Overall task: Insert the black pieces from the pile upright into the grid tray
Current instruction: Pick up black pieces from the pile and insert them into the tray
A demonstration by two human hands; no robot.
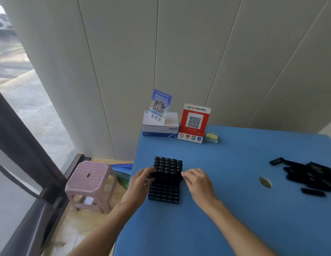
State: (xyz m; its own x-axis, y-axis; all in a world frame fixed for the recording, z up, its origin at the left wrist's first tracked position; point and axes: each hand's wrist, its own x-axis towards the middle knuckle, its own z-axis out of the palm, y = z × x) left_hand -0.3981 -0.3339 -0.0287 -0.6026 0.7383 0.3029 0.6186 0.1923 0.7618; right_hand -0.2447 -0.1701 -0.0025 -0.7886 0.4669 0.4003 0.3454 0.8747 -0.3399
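Nearest the viewer, the grid tray (163, 193) lies on the blue bench (234, 209) with its long axis running from 6 o'clock to 12 o'clock. Its near rows look unfilled, and its far rows carry standing black pieces (168, 164).

The left hand (140, 182) rests against the tray's 9 o'clock edge, fingers curled toward the filled rows; whether it grips the tray or only steadies it I cannot tell. The right hand (198, 182) sits at the tray's 3 o'clock edge, fingertips drawn together near the standing pieces. Whether it pinches one is too blurred to say.

Farther out, the pile (308, 176) of loose black pieces lies at about 3 o'clock from the right hand, well apart from it, pieces flat and pointing many ways. The right hand is clearly the nearer one, so I judge the coming reach is its to make.
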